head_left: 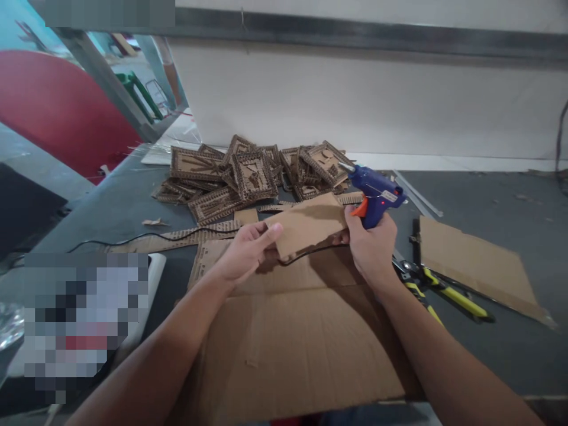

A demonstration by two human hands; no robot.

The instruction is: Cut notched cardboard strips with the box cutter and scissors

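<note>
A small rectangular cardboard piece [310,223] is held up in front of me, tilted. My left hand [252,247] pinches its left end between thumb and fingers. In my right hand [371,242] is a blue hot glue gun [376,192] with an orange trigger, its nozzle pointing up and left. Some fingers of the right hand also reach the right end of the cardboard piece. A black cord runs below the piece. Underneath lies a large cardboard sheet [302,343].
Several decorated cardboard panels [255,176] lie heaped at the back. Yellow-and-black cutters [457,296] lie at right beside another cardboard piece [477,260]. Corrugated strips [177,238] and a black cord cross the left side. A white-edged object [153,284], partly blurred out, sits at left.
</note>
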